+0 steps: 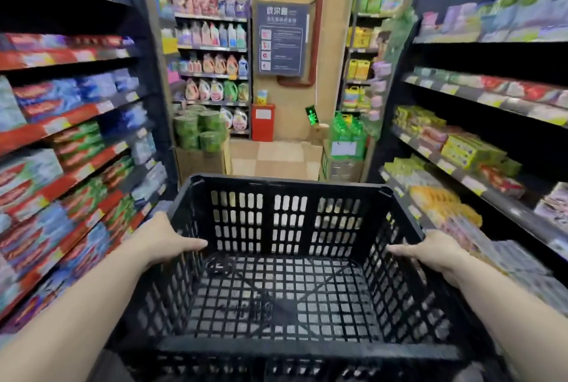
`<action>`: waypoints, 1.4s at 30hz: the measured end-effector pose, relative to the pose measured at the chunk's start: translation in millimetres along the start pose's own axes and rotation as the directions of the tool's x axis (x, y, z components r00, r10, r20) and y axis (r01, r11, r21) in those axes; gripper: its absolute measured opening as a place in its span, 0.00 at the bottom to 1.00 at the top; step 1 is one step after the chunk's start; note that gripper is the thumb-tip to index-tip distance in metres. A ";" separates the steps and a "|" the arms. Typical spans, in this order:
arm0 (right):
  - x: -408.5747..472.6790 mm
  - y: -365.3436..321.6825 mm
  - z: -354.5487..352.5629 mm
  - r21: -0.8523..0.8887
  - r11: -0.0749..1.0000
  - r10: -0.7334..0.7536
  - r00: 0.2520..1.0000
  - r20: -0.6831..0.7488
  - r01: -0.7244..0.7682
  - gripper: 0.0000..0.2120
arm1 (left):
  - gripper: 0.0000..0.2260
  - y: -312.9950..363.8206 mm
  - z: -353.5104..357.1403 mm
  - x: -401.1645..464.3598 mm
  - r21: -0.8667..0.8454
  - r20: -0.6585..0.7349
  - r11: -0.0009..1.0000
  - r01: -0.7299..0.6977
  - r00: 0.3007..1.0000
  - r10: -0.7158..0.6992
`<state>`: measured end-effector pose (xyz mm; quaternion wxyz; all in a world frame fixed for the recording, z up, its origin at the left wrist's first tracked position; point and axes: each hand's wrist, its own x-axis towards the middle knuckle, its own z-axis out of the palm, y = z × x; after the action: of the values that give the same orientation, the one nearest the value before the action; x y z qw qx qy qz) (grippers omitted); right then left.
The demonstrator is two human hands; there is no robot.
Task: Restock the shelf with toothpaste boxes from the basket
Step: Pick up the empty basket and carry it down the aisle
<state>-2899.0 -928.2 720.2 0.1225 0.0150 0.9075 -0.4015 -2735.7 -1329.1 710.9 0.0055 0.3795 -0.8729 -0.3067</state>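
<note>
Shop aisle; basket [285, 218] rims under left hand [166, 242], right hand [430, 251].

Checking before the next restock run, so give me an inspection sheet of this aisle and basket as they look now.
Surface: tiled floor ahead, bare.
Job's things: black slotted plastic basket, nothing seen inside; red and blue toothpaste boxes fill the left shelves.
Clutter: green rolls on a cardboard box at the aisle end.
Hands: left hand and right hand each grip a basket side rim.
Cables: nothing seen.
Surroundings: stocked shelves both sides, detergent bottles ahead; blurred.
</note>
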 end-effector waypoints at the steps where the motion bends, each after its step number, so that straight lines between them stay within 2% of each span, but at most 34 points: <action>1: 33.3 -12.6 1.0 -0.015 1.000 -0.013 1.000 0.004 0.013 0.46 | 0.48 14.9 3.8 29.0 -0.007 0.004 1.000 0.013 1.000 -0.013; 3: 94.0 -43.1 1.8 -0.012 0.999 -0.031 0.999 0.027 0.031 0.40 | 0.47 41.5 8.7 84.5 -0.037 -0.015 0.999 0.032 0.999 -0.033; 8: 242.1 -118.5 8.6 -0.038 0.997 -0.071 0.995 0.065 0.073 0.35 | 0.49 94.7 3.0 218.0 -0.037 -0.059 0.998 0.047 0.997 -0.049; 12: 358.2 -174.8 31.4 -0.042 0.998 -0.052 0.997 0.060 0.054 0.26 | 0.42 133.9 -3.6 326.8 -0.029 -0.073 0.997 0.067 0.995 -0.069; 14: 415.5 -203.4 46.5 -0.017 0.999 -0.051 0.997 0.051 0.052 0.22 | 0.44 150.8 -6.9 389.8 -0.041 -0.064 0.997 0.065 0.996 -0.067; 17: 500.1 -243.1 72.2 0.009 0.999 -0.045 0.997 0.060 0.044 0.22 | 0.49 171.4 -12.9 493.9 -0.089 -0.057 0.995 0.033 0.998 -0.038; 22: 637.5 -308.7 100.5 0.040 0.998 -0.048 0.998 0.043 0.046 0.23 | 0.45 226.4 -34.6 631.8 -0.118 -0.063 0.992 0.041 0.997 -0.048; 25: 710.8 -344.4 113.1 0.052 0.997 -0.062 0.998 0.033 0.060 0.19 | 0.46 255.7 -39.6 713.8 -0.084 -0.090 0.996 0.026 0.995 -0.033; 29: 815.8 -386.0 129.3 0.013 0.995 -0.096 0.995 0.012 0.096 0.13 | 0.35 297.6 -33.3 819.5 -0.043 -0.117 0.999 0.000 0.993 -0.005; 35: 988.0 -456.4 153.4 0.038 0.992 -0.122 0.991 0.050 0.120 0.13 | 0.40 354.7 -12.9 978.0 -0.073 -0.095 0.994 0.080 0.992 -0.087; 39: 1092.9 -515.5 170.7 -0.023 0.994 -0.107 0.991 0.076 0.109 0.19 | 0.35 384.1 -20.8 1075.8 -0.087 -0.088 0.989 0.117 0.988 -0.125; 42: 1164.3 -559.5 189.0 -0.013 0.993 -0.116 0.987 0.111 0.118 0.18 | 0.36 405.5 -27.9 1150.4 -0.097 -0.102 0.987 0.126 0.986 -0.136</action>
<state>-4058.3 -1528.3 730.7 0.1485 -0.0616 0.9027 -0.3992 -3815.3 -1897.4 695.5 0.0495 0.4514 -0.8298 -0.3244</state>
